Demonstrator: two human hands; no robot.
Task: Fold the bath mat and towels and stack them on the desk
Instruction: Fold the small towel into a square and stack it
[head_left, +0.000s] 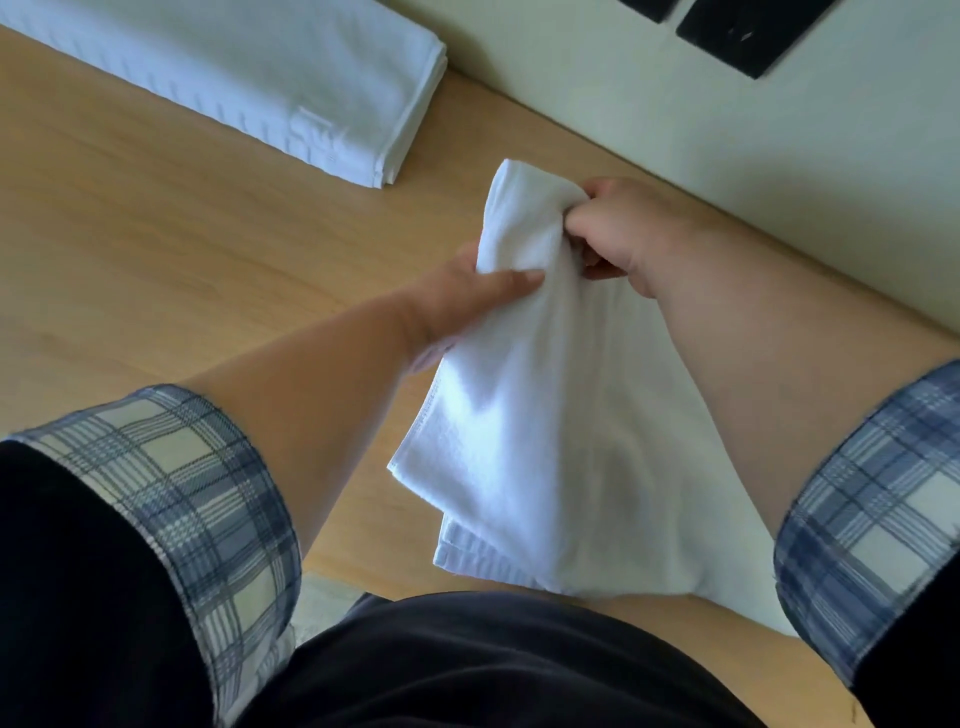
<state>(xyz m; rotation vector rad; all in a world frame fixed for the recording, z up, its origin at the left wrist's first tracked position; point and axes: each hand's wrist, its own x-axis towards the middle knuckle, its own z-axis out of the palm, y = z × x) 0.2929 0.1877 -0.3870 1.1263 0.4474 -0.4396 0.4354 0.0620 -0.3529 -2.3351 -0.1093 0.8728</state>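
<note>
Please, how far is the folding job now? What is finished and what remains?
Done: one folded white piece lies flat on the desk. In hand: the left hand and the right hand both grip a small towel, bunched at its top and hanging loose, not yet folded. Left: fold this towel and stack it on the folded piece. Whether more linen waits is not visible.

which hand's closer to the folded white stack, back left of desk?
Left. The left hand grips the held towel just right of and in front of the folded stack; the right hand bunches the towel's top farther right.
</note>
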